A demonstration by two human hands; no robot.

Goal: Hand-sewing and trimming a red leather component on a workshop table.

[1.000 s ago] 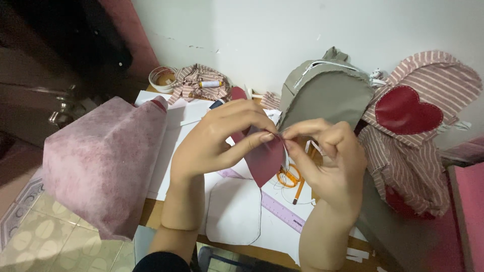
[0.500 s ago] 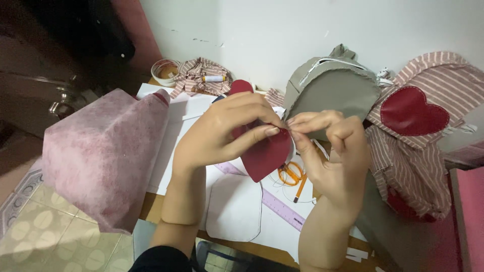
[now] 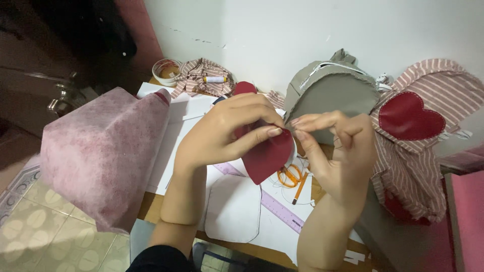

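A dark red heart-shaped leather piece (image 3: 269, 156) is held up over the table. My left hand (image 3: 227, 133) pinches its upper edge between thumb and fingers. My right hand (image 3: 338, 146) meets it from the right, thumb and forefinger pressed together at the same edge; something thin may be in that pinch, too small to tell. Below the hands lie white paper patterns (image 3: 234, 211), a purple ruler (image 3: 282, 209), orange scissors (image 3: 288, 176) and a pencil (image 3: 300, 187).
A pink felt bag (image 3: 103, 151) stands at the left table edge. A grey half-round bag (image 3: 330, 90) and a striped bag with a red heart patch (image 3: 411, 118) sit at the right. Striped cloth, a thread spool (image 3: 215, 79) and a small bowl (image 3: 165, 70) lie at the back.
The view has shifted slightly and both hands sit a little lower and right. They keep pinching the red heart's top edge; my right fingers have closed in tighter on it.
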